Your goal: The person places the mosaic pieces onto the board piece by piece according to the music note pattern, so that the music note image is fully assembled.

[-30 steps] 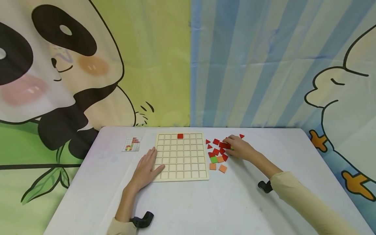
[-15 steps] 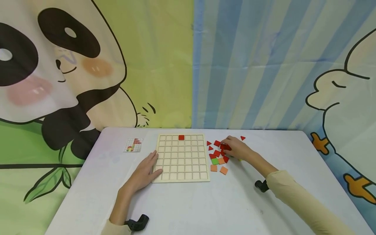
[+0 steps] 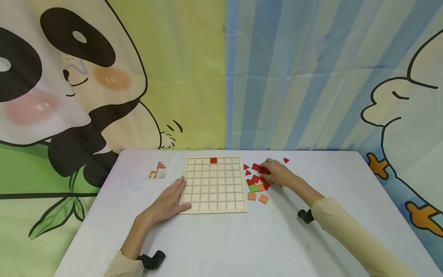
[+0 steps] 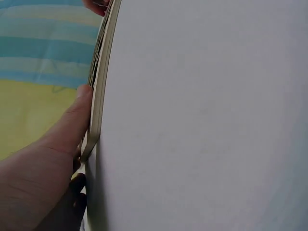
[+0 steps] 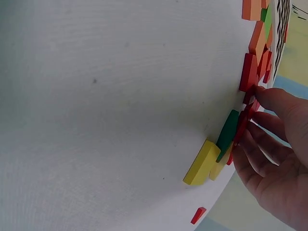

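Note:
My left hand rests along the left edge of a pale wooden grid board, fingers straight and thumb at the near corner. One red square tile sits in the board's top row. My right hand is over the loose pieces right of the board. In the right wrist view its thumb and fingertips close around small red blocks, pinching among them; the fingers partly hide which one. A dark green block and a yellow block lie beside those fingers.
A small printed pattern card lies left of the board. Orange squares, a light green square and red triangles lie right of the board. One red triangle lies farther right. Printed curtains hang behind the table.
My right hand has shifted slightly left and lower over the red pieces, and the red block once showing in its fingers is now partly covered. The left hand stays on the board's edge.

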Demonstrator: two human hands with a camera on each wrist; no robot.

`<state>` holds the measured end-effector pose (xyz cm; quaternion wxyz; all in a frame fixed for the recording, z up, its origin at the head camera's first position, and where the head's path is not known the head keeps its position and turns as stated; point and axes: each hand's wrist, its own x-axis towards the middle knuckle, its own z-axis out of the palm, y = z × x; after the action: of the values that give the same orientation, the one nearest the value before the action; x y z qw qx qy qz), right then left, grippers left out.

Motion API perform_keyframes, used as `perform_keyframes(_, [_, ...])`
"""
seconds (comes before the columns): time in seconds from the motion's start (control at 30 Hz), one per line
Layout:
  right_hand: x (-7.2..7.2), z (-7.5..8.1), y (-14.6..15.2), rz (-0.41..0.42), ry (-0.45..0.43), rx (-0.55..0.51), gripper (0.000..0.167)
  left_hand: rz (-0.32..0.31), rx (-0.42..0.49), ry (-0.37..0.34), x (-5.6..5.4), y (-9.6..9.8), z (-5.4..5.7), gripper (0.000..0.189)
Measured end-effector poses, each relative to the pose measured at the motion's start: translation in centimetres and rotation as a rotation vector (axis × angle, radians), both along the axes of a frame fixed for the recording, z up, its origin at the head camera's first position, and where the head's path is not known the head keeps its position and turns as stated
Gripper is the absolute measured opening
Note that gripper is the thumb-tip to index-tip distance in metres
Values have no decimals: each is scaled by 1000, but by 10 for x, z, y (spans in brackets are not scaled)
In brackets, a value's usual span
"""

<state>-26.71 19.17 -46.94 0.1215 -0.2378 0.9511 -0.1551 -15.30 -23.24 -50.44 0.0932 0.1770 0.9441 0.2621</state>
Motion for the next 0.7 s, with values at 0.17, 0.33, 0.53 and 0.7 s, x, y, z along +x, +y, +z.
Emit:
perform_keyframes(0.17, [-2,-2,1,12,0,7,43,-4,-5,71,-14,-9,-2,87])
perform_keyframes(0.33, [-1,-4,-1,16,3,-1,42,52,-9,115,-30,-12,-9,75])
perform_keyframes(0.53, [0,-3,-2,27,29,13,42,96,47,72,-39,-12,-16,76])
perform_keyframes(0.7, [-2,-2,-1,34,37,15,43,89,68,63,-41,-11,-20,72])
